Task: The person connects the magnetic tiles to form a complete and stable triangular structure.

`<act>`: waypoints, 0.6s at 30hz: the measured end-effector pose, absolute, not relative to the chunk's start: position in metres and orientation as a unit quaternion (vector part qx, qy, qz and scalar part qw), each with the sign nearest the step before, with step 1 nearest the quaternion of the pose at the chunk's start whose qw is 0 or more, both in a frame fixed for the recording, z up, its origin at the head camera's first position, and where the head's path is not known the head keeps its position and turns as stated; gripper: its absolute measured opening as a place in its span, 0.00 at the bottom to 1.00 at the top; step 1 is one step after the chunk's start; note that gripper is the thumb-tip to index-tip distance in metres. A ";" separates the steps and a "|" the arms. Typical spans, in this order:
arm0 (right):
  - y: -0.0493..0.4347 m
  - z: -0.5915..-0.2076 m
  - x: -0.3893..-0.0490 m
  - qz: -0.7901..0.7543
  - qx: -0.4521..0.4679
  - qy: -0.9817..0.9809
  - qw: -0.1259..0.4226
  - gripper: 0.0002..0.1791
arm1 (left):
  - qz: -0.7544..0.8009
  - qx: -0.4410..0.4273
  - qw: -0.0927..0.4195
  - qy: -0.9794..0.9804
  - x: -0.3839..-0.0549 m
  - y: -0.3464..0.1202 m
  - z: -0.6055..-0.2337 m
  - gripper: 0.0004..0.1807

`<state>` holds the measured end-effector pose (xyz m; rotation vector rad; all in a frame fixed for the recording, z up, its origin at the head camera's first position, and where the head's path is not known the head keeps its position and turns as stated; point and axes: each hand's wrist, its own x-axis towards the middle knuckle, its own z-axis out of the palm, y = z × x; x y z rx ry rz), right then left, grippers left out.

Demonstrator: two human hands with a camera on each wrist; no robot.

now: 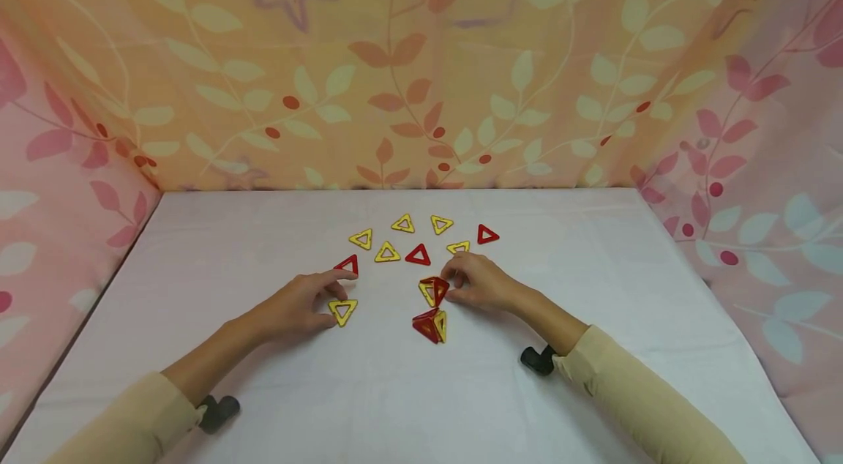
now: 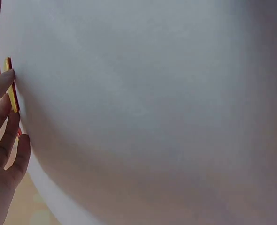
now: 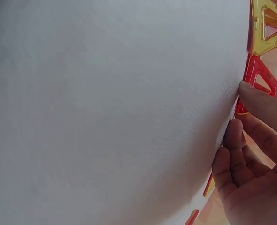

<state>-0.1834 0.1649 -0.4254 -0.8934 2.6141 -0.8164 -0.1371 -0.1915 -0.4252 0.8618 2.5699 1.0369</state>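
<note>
Near the left of the tile group, my left hand pinches a yellow triangular magnetic tile between thumb and fingers; its index finger reaches over a red triangular tile. In the left wrist view, that yellow tile shows edge-on between the fingertips. My right hand holds the right side of a small red and yellow pyramid with thumb and index finger. Its red face appears beside the thumb in the right wrist view. A second red and yellow pyramid stands just in front, nearer me.
Beyond the hands lie several loose flat triangles, including a yellow tile, a red tile and another red tile at the far right. One yellow tile is partly behind the right hand. White cloth covers the table; patterned curtains enclose it.
</note>
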 end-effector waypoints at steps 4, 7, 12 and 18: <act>0.164 -0.426 -0.183 -0.280 -0.302 0.902 0.132 0.14 | 0.361 0.303 0.108 0.876 -0.139 -0.186 -0.428 0.34; 0.164 -0.426 -0.183 -0.280 -0.300 0.902 0.134 0.14 | 0.370 0.304 0.102 0.872 -0.140 -0.180 -0.429 0.34; 0.165 -0.426 -0.183 -0.279 -0.310 0.899 0.130 0.14 | 0.378 0.294 0.100 0.872 -0.142 -0.167 -0.429 0.34; 0.165 -0.426 -0.184 -0.284 -0.310 0.898 0.130 0.14 | 0.356 0.264 0.104 0.890 -0.147 -0.150 -0.429 0.36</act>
